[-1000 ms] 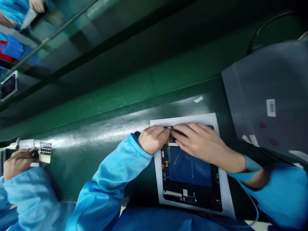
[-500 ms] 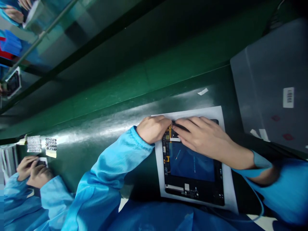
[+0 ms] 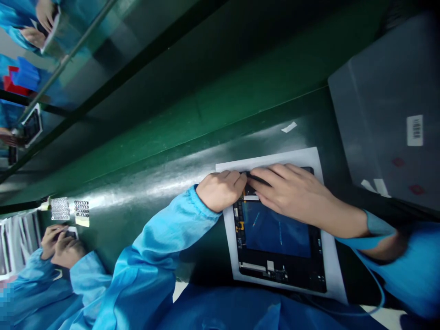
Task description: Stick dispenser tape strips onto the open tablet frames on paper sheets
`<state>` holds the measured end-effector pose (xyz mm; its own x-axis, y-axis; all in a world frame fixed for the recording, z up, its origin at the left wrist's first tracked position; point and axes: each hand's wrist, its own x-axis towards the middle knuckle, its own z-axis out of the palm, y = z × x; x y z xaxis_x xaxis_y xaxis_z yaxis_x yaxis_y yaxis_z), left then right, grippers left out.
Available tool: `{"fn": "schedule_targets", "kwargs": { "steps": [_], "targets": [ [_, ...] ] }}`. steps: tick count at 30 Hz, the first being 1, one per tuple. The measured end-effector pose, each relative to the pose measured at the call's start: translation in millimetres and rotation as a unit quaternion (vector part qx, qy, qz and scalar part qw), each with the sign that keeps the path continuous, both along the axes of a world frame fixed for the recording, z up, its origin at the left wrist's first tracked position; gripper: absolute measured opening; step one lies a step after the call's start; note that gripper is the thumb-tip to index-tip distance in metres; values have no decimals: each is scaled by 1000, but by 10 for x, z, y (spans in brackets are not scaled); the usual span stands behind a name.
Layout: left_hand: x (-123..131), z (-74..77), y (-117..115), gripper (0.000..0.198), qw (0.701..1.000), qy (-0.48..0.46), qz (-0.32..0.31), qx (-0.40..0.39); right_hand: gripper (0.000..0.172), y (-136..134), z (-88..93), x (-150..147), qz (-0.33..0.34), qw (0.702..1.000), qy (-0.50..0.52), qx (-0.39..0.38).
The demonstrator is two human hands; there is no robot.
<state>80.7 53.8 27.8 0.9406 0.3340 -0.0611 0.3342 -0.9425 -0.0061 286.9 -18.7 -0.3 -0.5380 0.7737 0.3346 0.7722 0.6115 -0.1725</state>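
Note:
An opened tablet (image 3: 278, 233) lies flat on a white sheet (image 3: 338, 279), its blue-covered battery area, circuit parts and orange flex pieces exposed. Over its far left corner, my left hand (image 3: 222, 190) is closed, fingers curled and pressed together. My right hand (image 3: 292, 195) reaches across the far edge from the right, its thumb and fingertips brought together close to the left fingertips. Whatever is between the fingertips is too small or hidden to make out. A white strip (image 3: 250, 198) on the tablet shows just below the fingers.
A large grey box (image 3: 388, 110) with a barcode label stands at the right. A paper scrap (image 3: 289, 127) lies on the green bench (image 3: 137, 215). At left, a co-worker's hands (image 3: 63, 245) hold a small device near sheets of round parts (image 3: 81, 211) and stacked white boards (image 3: 20, 238).
The view has shifted slightly, moving the left-side surroundings rightward. My left fingers have rolled further over the tablet's corner, covering more of the orange flex. My right hand stays at nearly the same spot.

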Motion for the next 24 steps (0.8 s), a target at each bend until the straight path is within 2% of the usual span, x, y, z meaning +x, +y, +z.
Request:
{"fn": "schedule_targets", "kwargs": {
  "steps": [6, 10, 15, 21, 23, 24],
  "targets": [
    [23, 43, -78, 30, 998, -17, -12, 51, 26, 9, -9, 8, 2, 1000, 12, -7],
    [77, 54, -160, 27, 994, -49, 19, 95, 24, 21, -4, 32, 8, 999, 31, -6],
    [134, 63, -293, 27, 990, -39, 60, 124, 21, 7, -22, 60, 11, 999, 46, -7],
    [183, 36, -567, 35, 983, 16, 148, 106, 20, 63, -44, 31, 12, 998, 61, -1],
    [122, -20, -637, 40, 982, 18, 177, 60, 19, 85, 25, 32, 16, 998, 66, 10],
    [55, -48, -666, 43, 981, -1, 192, 10, 19, 66, 77, 44, 12, 998, 67, 11]
  ]
}}
